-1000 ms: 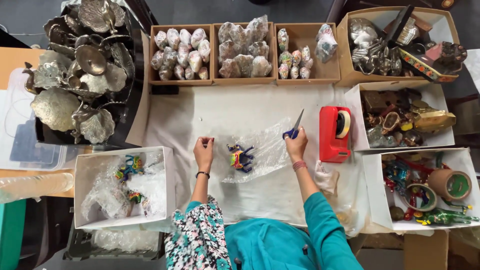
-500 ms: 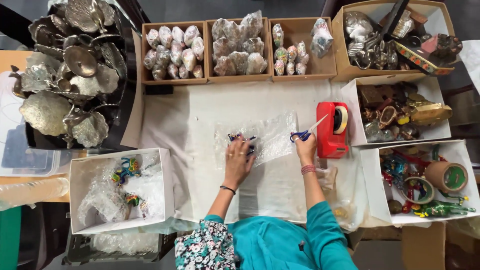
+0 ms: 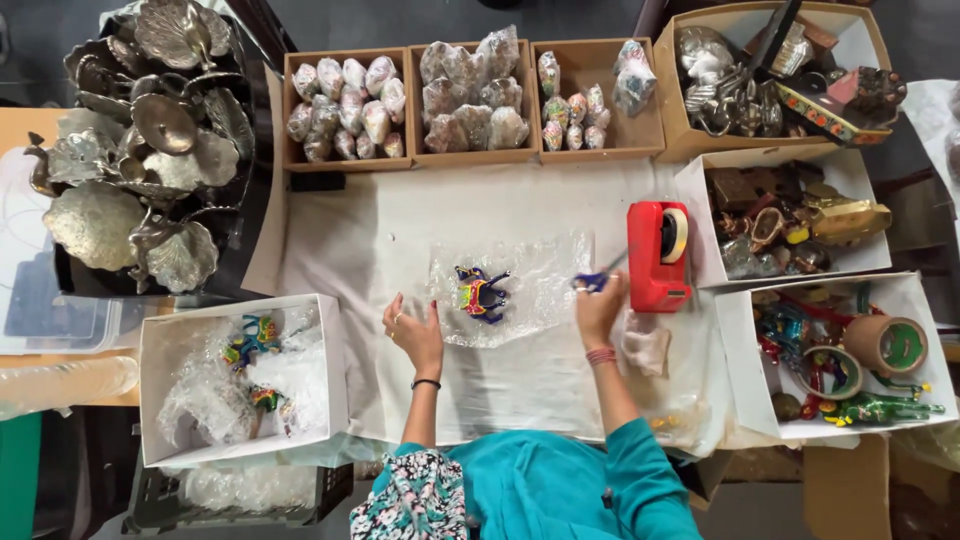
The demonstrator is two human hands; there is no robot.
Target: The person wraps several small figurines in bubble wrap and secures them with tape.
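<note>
The right hand [image 3: 598,308] is closing around blue-handled scissors [image 3: 596,280], their blades blurred and hard to trace toward the red tape dispenser [image 3: 652,256] just beyond, while the left hand [image 3: 415,330] is resting open and empty on the edge of a bubble-wrap sheet [image 3: 515,290]. Between the hands, a small painted animal figurine [image 3: 479,293] is lying on that sheet, long axis running across, over a white cloth-covered table [image 3: 380,240] ringed by boxes.

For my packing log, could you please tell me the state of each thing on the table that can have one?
Painted animal figurine: unwrapped, lying on the sheet.
Bubble wrap sheet: spread flat.
Blue-handled scissors: held in right hand.
Left hand: open, empty.
Red tape dispenser: loaded with a roll.
</note>
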